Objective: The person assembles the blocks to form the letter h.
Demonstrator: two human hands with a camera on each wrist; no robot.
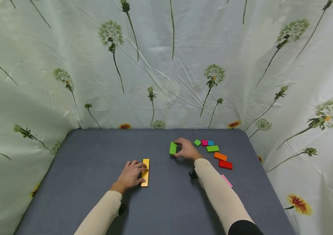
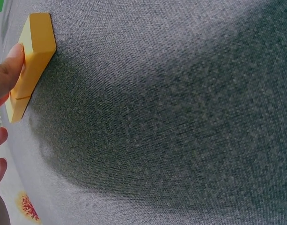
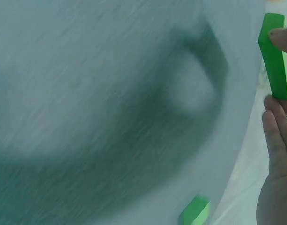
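My right hand pinches a green block between thumb and fingers by its two ends. In the right wrist view this green block hangs above the table, its shadow lying apart from it. My left hand rests at two yellow blocks that lie end to end in one line, its fingers relaxed and spread. Up close in the left wrist view, the thumb touches the nearer yellow block, and a thin seam shows between the two.
To the right lie a small green block, a magenta one, a blue one, a longer green block, an orange block, a red block and a partly covered pink block. A flowered curtain hangs behind the grey table.
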